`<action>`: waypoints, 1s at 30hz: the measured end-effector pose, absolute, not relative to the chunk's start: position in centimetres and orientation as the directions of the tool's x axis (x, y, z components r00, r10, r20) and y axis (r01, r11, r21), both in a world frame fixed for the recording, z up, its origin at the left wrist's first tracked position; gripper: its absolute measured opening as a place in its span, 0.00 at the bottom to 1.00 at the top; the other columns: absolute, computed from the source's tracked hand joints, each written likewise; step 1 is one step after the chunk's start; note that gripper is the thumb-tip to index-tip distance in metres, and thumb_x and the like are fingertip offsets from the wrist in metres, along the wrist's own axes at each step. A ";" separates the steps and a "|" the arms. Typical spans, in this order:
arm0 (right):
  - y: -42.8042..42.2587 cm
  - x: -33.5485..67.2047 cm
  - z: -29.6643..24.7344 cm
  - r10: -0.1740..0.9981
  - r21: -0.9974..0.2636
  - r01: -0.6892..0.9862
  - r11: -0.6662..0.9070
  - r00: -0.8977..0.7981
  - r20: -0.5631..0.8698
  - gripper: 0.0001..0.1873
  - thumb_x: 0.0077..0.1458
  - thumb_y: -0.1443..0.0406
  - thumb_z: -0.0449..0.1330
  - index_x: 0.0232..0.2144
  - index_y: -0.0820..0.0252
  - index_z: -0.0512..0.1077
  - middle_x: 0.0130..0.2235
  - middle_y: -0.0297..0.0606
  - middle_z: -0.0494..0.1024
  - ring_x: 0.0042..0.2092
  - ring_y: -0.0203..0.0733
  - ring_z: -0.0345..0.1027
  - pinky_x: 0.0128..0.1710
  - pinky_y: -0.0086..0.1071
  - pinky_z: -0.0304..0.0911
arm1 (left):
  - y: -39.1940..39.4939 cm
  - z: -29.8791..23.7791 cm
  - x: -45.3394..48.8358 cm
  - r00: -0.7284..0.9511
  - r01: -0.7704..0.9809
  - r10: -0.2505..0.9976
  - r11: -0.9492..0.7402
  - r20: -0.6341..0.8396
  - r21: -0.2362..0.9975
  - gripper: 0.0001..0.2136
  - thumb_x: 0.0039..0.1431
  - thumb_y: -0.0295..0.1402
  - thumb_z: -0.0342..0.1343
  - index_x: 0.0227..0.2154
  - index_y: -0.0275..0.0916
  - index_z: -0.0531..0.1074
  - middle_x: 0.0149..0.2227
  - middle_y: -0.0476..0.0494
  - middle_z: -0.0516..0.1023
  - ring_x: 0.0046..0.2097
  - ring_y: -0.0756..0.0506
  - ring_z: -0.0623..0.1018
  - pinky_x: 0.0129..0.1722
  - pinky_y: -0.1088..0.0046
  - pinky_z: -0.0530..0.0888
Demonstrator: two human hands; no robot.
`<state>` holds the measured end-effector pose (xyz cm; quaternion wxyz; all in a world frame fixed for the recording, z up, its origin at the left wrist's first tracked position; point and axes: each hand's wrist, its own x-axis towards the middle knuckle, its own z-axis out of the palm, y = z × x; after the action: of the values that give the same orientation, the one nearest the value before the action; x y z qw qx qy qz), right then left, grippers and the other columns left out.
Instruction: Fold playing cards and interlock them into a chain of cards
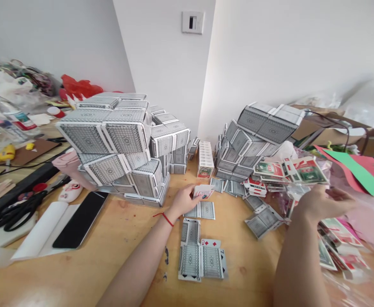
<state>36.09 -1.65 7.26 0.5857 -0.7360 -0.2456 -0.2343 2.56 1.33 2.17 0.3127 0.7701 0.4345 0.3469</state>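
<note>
While the worktop carries a big stack of grey card blocks, a smaller stack and card packs sit right of it. Far right of it, near the packs, I cannot tell whether the right hand's fingers hold anything. Just right of it, the left hand's fingers pinch a white-and-red card piece.
</note>
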 end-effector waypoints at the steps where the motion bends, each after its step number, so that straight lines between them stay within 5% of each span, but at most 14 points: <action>1: -1.7 35.1 8.2 -0.003 -0.789 0.595 -0.149 0.798 0.603 0.12 0.44 0.71 0.50 0.35 0.60 0.58 0.36 0.49 0.63 0.37 0.46 0.62 0.33 0.40 0.59 | 1.3 2.2 2.6 0.377 0.456 0.883 -0.439 0.278 0.774 0.09 0.48 0.32 0.53 0.34 0.36 0.69 0.34 0.45 0.73 0.36 0.48 0.72 0.36 0.73 0.68; 2: -1.7 33.9 9.1 0.039 -0.807 0.587 -0.068 0.809 0.586 0.11 0.43 0.70 0.52 0.33 0.60 0.60 0.32 0.44 0.65 0.32 0.42 0.62 0.29 0.37 0.59 | 1.3 2.2 2.6 0.371 0.459 0.880 -0.450 0.295 0.766 0.09 0.48 0.31 0.53 0.34 0.37 0.69 0.35 0.45 0.73 0.36 0.48 0.72 0.37 0.73 0.68; 4: -1.9 31.1 10.9 0.425 -0.848 0.522 0.095 0.748 0.509 0.06 0.44 0.66 0.54 0.29 0.60 0.63 0.24 0.35 0.64 0.22 0.35 0.58 0.21 0.30 0.56 | 1.3 2.2 2.6 0.357 0.464 0.878 -0.463 0.319 0.755 0.09 0.47 0.31 0.54 0.34 0.37 0.69 0.35 0.45 0.73 0.37 0.47 0.72 0.38 0.73 0.68; 6: -2.1 27.9 12.2 0.838 -0.870 0.471 0.146 0.409 0.362 0.08 0.46 0.62 0.56 0.29 0.61 0.67 0.21 0.32 0.65 0.20 0.32 0.57 0.19 0.27 0.55 | 1.3 2.2 2.7 0.350 0.470 0.880 -0.461 0.321 0.752 0.09 0.47 0.31 0.54 0.34 0.37 0.69 0.35 0.45 0.73 0.37 0.48 0.72 0.37 0.73 0.68; 8: -2.3 24.6 12.7 0.981 -0.861 0.485 0.156 0.026 0.192 0.11 0.46 0.60 0.56 0.31 0.62 0.69 0.21 0.33 0.68 0.20 0.31 0.59 0.19 0.25 0.55 | 1.3 2.2 2.6 0.352 0.474 0.883 -0.454 0.310 0.755 0.10 0.47 0.32 0.54 0.34 0.37 0.68 0.34 0.45 0.73 0.36 0.48 0.72 0.36 0.74 0.68; 10: -2.3 21.5 12.5 0.975 -0.813 0.549 0.194 -0.198 0.100 0.11 0.48 0.62 0.54 0.33 0.61 0.71 0.24 0.34 0.72 0.21 0.32 0.62 0.21 0.25 0.57 | 1.2 2.3 2.6 0.358 0.470 0.885 -0.447 0.298 0.761 0.10 0.48 0.32 0.53 0.35 0.37 0.68 0.34 0.46 0.73 0.34 0.49 0.71 0.35 0.74 0.68; 13: -2.1 17.8 11.3 0.945 -0.682 0.671 0.291 -0.314 0.095 0.12 0.50 0.65 0.50 0.34 0.58 0.72 0.23 0.33 0.73 0.23 0.32 0.64 0.24 0.24 0.56 | 1.3 2.2 2.6 0.360 0.457 0.891 -0.427 0.276 0.780 0.11 0.48 0.29 0.52 0.37 0.38 0.67 0.32 0.48 0.73 0.31 0.51 0.70 0.32 0.75 0.67; 18: -2.0 14.7 9.8 0.955 -0.281 0.913 0.295 -0.282 0.086 0.15 0.51 0.68 0.47 0.38 0.55 0.70 0.29 0.37 0.75 0.30 0.38 0.68 0.28 0.26 0.56 | 1.3 2.1 2.7 0.300 0.405 0.907 -0.401 0.295 0.822 0.22 0.46 0.25 0.51 0.47 0.38 0.59 0.37 0.46 0.73 0.29 0.52 0.70 0.31 0.76 0.67; 22: -2.2 13.5 9.2 0.956 -0.065 0.954 0.293 -0.292 0.031 0.15 0.54 0.67 0.44 0.41 0.57 0.67 0.29 0.41 0.75 0.30 0.41 0.69 0.28 0.28 0.56 | 1.3 2.0 2.6 0.292 0.384 0.919 -0.366 0.264 0.848 0.28 0.45 0.23 0.50 0.52 0.38 0.53 0.31 0.48 0.73 0.29 0.50 0.71 0.30 0.76 0.67; 30: -2.1 12.3 8.2 0.957 0.058 0.956 0.288 -0.290 0.023 0.13 0.54 0.70 0.43 0.36 0.61 0.66 0.27 0.44 0.73 0.28 0.44 0.69 0.25 0.30 0.57 | 1.3 1.6 2.4 0.321 0.358 0.919 -0.341 0.228 0.869 0.32 0.46 0.26 0.52 0.56 0.39 0.47 0.30 0.48 0.74 0.33 0.48 0.73 0.34 0.73 0.68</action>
<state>12.29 -2.12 8.18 -0.0079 -0.5958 -0.8026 -0.0303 2.44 1.32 1.64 0.3681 0.7247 0.4404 0.3813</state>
